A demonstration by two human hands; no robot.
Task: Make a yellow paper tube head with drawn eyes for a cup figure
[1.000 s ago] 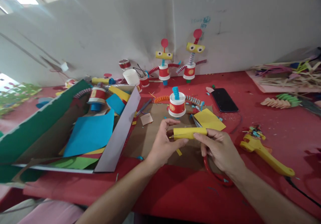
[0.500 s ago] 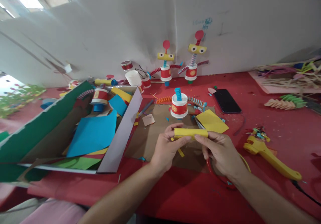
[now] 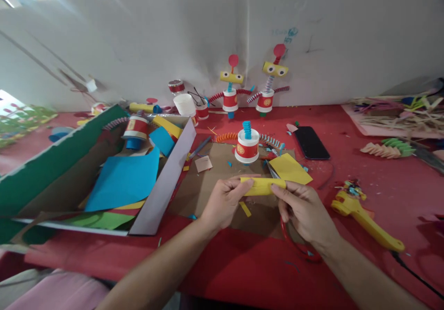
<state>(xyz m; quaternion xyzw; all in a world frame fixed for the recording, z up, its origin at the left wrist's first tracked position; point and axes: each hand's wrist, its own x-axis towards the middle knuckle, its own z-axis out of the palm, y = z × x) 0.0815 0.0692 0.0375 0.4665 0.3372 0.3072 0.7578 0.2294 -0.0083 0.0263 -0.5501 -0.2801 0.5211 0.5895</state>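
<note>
Both my hands hold a rolled yellow paper tube [image 3: 262, 186] level above a brown cardboard sheet [image 3: 208, 185]. My left hand [image 3: 224, 203] pinches its left end with thumb and fingers closed. At the tube's right end, my right hand [image 3: 303, 210] grips with closed fingers. Just behind the tube stands a red and white paper cup [image 3: 246, 146] with a blue paper spring on top and coiled paper arms. A flat yellow paper square [image 3: 289, 169] lies to its right. Red scissor handles [image 3: 294, 245] show under my right hand.
An open cardboard box [image 3: 166, 180] with blue, green and yellow paper sits at left. Two finished cup robots [image 3: 230, 88] [image 3: 268, 85] stand against the white wall. A black phone [image 3: 311, 142] and a yellow glue gun [image 3: 364, 217] lie to the right. Paper strips pile at far right.
My left fingers have shifted round the tube's left end, wrapping it more. The tube stays in about the same place; the camera view moved slightly.
</note>
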